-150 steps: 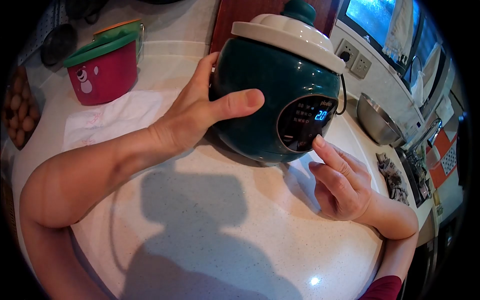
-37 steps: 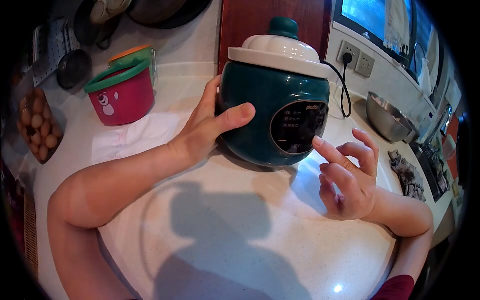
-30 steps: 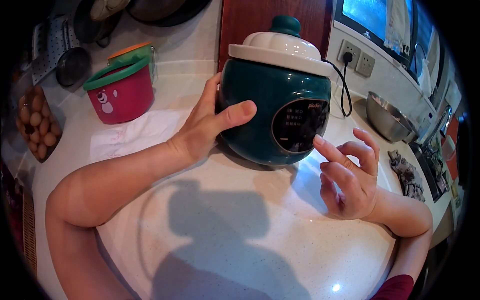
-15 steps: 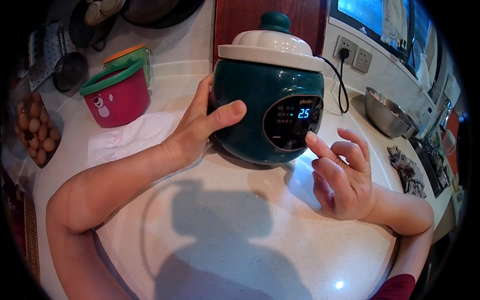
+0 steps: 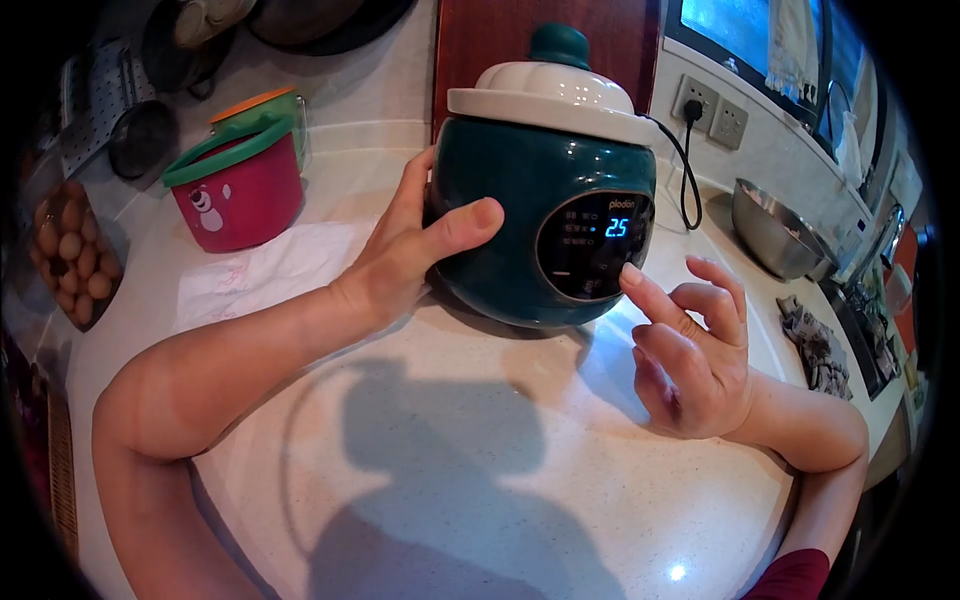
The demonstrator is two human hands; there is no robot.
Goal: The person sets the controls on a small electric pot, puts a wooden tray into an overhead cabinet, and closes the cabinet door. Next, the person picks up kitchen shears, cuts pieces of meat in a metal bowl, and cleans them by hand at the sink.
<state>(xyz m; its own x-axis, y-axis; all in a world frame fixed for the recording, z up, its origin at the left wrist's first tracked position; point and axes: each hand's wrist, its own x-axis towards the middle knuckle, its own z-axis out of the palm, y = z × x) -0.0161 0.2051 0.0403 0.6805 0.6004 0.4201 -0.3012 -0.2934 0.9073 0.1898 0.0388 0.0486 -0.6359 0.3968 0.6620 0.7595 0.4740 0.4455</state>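
A dark green electric pot (image 5: 500, 220) with a white ribbed lid (image 5: 560, 95) and a green knob stands on the counter (image 5: 430, 500). Its round black panel (image 5: 585, 255) shows "2.5" in blue. My left hand (image 5: 410, 240) grips the pot's left side, thumb across the front and the other fingers partly hidden behind it. At the panel's lower right edge is the index fingertip of my right hand (image 5: 695, 350), whose other fingers are loosely curled and apart with nothing in them.
A pink bucket (image 5: 240, 200) with a green rim and a white cloth (image 5: 260, 275) lie to the left, near a container of eggs (image 5: 75, 255). On the right are a metal bowl (image 5: 775, 230), a crumpled cloth (image 5: 815, 345) and a black cord plugged into a wall socket (image 5: 695, 105).
The panel read "2.0" at first, its digits were then dark, and now it reads "2.5". The other fingers of my right hand have spread more. My left hand keeps its grip.
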